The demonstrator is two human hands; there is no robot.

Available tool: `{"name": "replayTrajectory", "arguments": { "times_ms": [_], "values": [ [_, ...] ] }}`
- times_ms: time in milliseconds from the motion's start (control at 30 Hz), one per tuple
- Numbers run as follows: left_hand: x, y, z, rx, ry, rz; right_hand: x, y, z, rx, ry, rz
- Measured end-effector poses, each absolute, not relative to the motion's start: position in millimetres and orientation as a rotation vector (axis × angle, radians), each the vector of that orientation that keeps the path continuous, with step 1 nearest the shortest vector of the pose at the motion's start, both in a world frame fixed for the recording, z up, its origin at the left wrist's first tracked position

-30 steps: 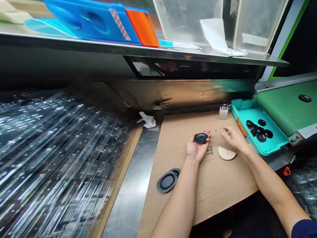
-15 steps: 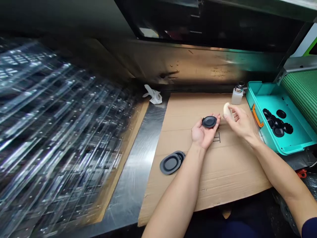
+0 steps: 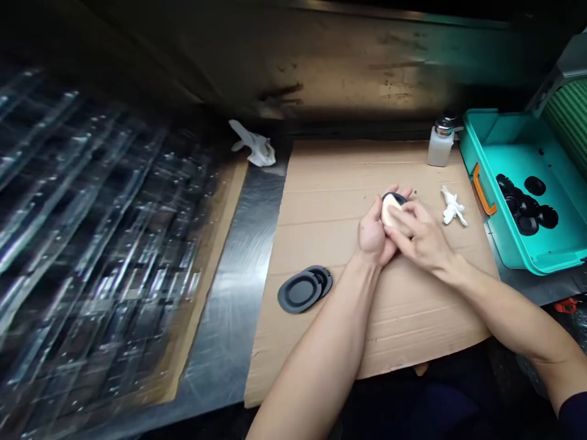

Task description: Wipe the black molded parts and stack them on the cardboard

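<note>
My left hand (image 3: 376, 231) is palm up above the cardboard sheet (image 3: 321, 201), its fingers round a black oval disc (image 3: 398, 198). Pressed on top of that disc is a cream-coloured round pad (image 3: 389, 211), which my right hand (image 3: 415, 235) grips with bent fingers. The pad covers most of the disc. Two dark oval pieces (image 3: 299, 293) lie overlapping on the cardboard, left of my left forearm.
A teal tray (image 3: 509, 253) with several black discs (image 3: 528, 206) stands at the right. Near it are a pump bottle (image 3: 439, 146) and a crumpled white tissue (image 3: 453, 206). Another white scrap (image 3: 254, 145) lies at the back left, beside plastic-wrapped trays (image 3: 114, 244).
My right hand has moved left and brought the pad down onto the disc in my left hand. The tissue near the bottle now shows. The camera view has shifted.
</note>
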State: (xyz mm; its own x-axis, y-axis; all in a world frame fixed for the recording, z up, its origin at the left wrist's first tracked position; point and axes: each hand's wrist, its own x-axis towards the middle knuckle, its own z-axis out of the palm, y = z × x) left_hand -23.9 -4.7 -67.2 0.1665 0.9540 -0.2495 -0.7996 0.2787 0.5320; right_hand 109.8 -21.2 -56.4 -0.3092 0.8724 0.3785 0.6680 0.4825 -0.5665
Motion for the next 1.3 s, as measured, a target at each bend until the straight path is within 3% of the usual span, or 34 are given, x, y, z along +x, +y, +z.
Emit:
{"name": "replayTrajectory", "arguments": {
  "times_ms": [567,933,1300],
  "values": [
    [-13,-6,-71,0.371,0.669,1.3,126,-9,-54,-1.598,-2.022,0.367],
    [-2,-12,-78,0.435,0.662,1.273,125,-18,-46,-1.481,-1.974,0.7],
    [-2,-14,-77,0.465,0.654,1.291,121,-13,-39,-1.51,-2.168,0.608]
  ]
}}
